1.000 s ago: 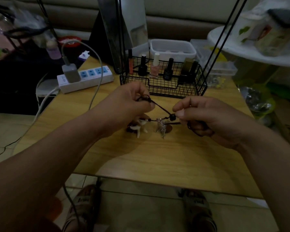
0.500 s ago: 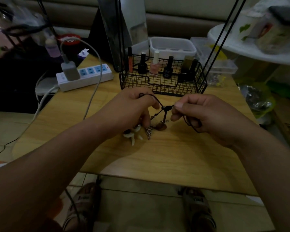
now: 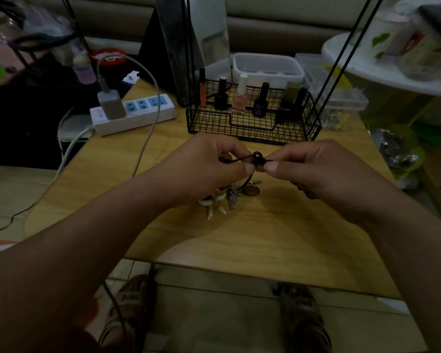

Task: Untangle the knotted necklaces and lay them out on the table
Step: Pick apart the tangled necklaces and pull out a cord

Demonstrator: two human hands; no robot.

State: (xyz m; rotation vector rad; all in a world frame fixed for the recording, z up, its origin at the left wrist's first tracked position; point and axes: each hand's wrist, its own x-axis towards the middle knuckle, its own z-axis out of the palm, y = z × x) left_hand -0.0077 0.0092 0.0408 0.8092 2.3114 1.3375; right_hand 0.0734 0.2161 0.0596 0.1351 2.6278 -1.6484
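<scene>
A knot of black necklace cord [image 3: 257,159] hangs above the middle of the wooden table [image 3: 252,238]. My left hand [image 3: 209,164] pinches the cord on the knot's left side. My right hand [image 3: 313,169] pinches it on the right, thumbs almost touching. Below the knot the pendants dangle down to the tabletop: white claw-shaped pieces [image 3: 215,203], a silver chain piece [image 3: 232,197] and a brown round bead [image 3: 252,191]. More cord runs hidden inside both fists.
A black wire basket [image 3: 252,126] with several nail polish bottles stands just behind my hands. A white power strip [image 3: 135,114] with a charger and cable [image 3: 148,128] lies at the back left. A clear plastic box [image 3: 267,68] sits further back. My feet show under the table's near edge.
Both hands have drawn together until the thumbs nearly meet at the knot. The stretched cord between them has shortened, and the pendants now rest lower, on the table.
</scene>
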